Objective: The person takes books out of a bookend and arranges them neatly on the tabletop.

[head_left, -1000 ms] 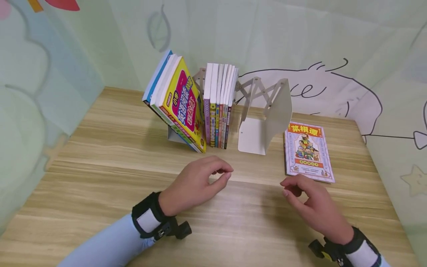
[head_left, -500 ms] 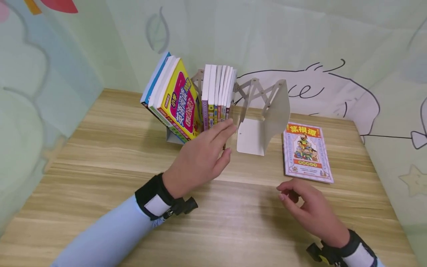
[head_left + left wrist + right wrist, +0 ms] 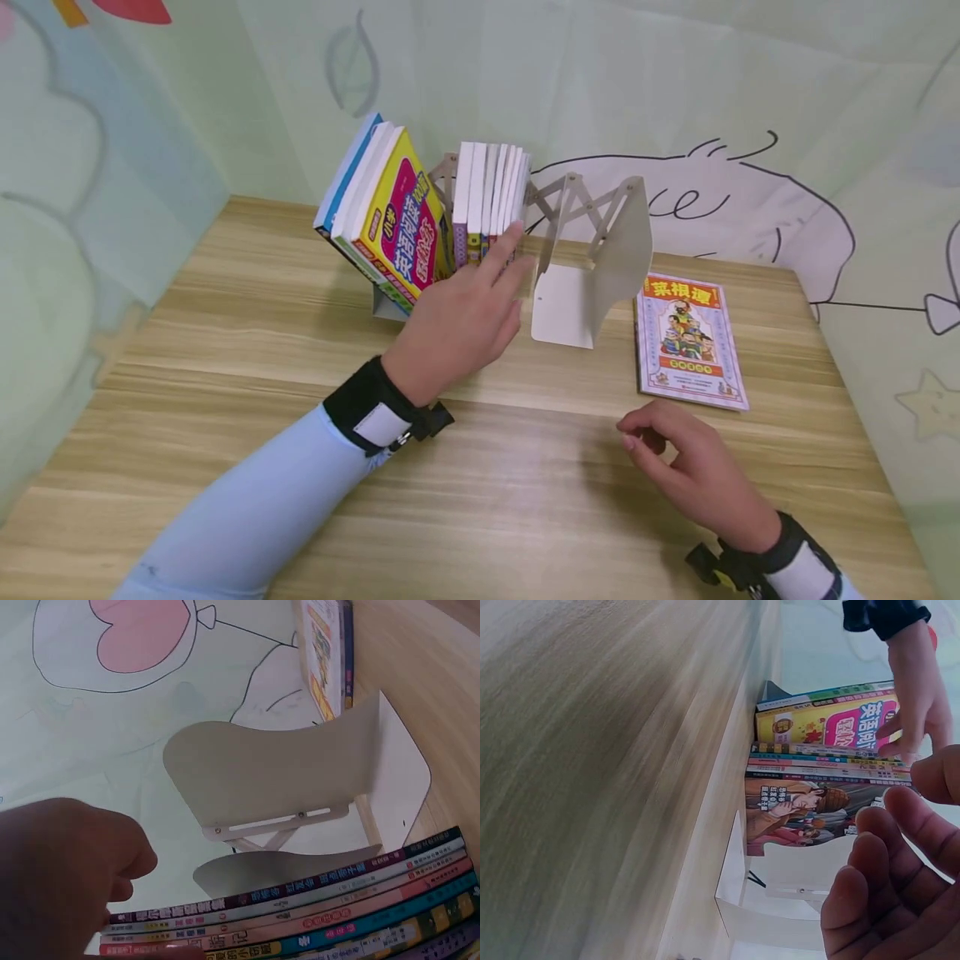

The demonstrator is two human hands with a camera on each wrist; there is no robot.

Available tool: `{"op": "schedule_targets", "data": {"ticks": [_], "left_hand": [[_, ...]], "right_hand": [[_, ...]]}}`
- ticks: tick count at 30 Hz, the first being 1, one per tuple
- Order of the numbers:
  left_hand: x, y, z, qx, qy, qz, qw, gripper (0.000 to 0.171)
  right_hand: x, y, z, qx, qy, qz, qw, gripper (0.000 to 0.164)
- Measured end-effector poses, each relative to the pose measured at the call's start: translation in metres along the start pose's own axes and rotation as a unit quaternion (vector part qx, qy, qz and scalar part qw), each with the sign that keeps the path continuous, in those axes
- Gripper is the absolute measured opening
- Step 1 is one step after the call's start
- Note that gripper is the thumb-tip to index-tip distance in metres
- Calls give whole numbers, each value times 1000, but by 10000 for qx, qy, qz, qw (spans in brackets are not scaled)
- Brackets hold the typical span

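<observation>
My left hand point(image 3: 461, 325) reaches to a row of slim upright books point(image 3: 487, 187) in the head view. Its fingers are extended over the spines near their upper ends, and at least one fingertip seems to touch them. The left wrist view has that hand beside the books' spines point(image 3: 322, 900). These books stand in a pale metal expandable bookend point(image 3: 626, 250), whose right section holds no book. Larger books point(image 3: 401, 221) with a yellow cover in front lean at the left. My right hand point(image 3: 697, 471) hovers over the table, fingers loosely curled, holding nothing.
A lilac-covered book point(image 3: 690, 337) lies flat on the wooden table point(image 3: 480, 517), right of the bookend and beyond my right hand. A decorated cloth wall point(image 3: 675, 83) rises close behind the bookend.
My left hand has moved forward from the table in front of the books to their spines, its fingers straightening out. My right hand has barely shifted, and the books look unmoved.
</observation>
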State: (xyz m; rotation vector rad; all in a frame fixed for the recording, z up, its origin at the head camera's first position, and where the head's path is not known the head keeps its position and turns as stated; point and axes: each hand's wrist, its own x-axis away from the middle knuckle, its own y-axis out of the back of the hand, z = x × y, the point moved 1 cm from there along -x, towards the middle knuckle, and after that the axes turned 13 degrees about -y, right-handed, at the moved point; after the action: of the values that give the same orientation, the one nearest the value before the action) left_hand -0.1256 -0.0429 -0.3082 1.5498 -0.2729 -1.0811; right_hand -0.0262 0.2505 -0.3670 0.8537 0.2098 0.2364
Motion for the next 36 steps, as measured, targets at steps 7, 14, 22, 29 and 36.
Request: {"op": "schedule_targets", "data": {"ticks": [7, 14, 22, 29, 36], "left_hand": [[1, -4, 2, -896, -377, 221, 9950, 48], [4, -6, 1, -754, -384, 329, 9959, 52], [8, -5, -1, -328, -454, -252, 9981, 46], [12, -2, -3, 764, -544, -1614, 9824, 26], [20, -6, -5, 1767, 96, -2409, 9543, 16]], "right_hand": [[0, -2, -3, 45, -60, 2, 10000, 30], [-1, -3, -4, 33, -112, -81, 9999, 28], [-1, -4, -4, 14, -245, 7, 9997, 23], [0, -5, -6, -13, -235, 8, 9997, 20], [1, -5, -6, -54, -251, 51, 9997, 16]]}}
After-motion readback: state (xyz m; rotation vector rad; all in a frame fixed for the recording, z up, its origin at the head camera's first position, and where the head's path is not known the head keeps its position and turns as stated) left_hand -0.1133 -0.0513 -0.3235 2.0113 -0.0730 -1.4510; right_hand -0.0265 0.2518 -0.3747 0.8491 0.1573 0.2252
